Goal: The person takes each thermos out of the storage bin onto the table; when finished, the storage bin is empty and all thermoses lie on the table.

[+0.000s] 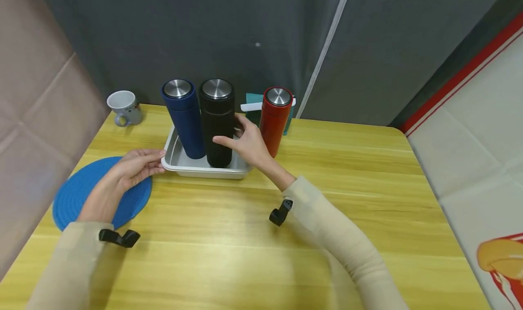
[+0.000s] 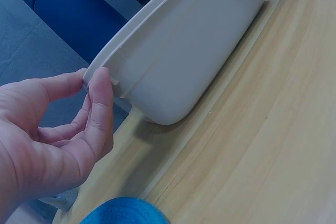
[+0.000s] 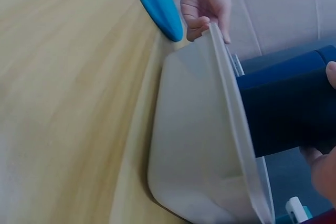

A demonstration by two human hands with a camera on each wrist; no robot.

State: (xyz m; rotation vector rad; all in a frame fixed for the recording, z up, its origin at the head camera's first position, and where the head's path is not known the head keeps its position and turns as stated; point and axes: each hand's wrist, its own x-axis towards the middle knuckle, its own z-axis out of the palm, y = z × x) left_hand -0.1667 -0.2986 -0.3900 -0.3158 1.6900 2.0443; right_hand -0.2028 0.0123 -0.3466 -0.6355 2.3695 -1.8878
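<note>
A light grey rectangular tray [image 1: 208,173] rests on the table, and my left hand [image 1: 136,167] pinches its left rim between thumb and fingers. In the left wrist view the left hand [image 2: 58,129] shows close up at the corner of the rim. Inside the tray stand a blue thermos bottle [image 1: 185,124] and, to its right, a black thermos bottle [image 1: 216,133], both upright with steel lids. My right hand [image 1: 251,142] holds the black bottle from the right, thumb across its front and fingers behind. Part of that hand is cut off in the right wrist view.
Right of the tray stands a red thermos bottle [image 1: 275,121], before a teal item [image 1: 254,97] with a white bar. A round blue placemat [image 1: 77,196] lies under the left forearm. A grey-white mug [image 1: 126,110] stands at the back left. A dark wall [image 1: 204,33] bounds the table's back.
</note>
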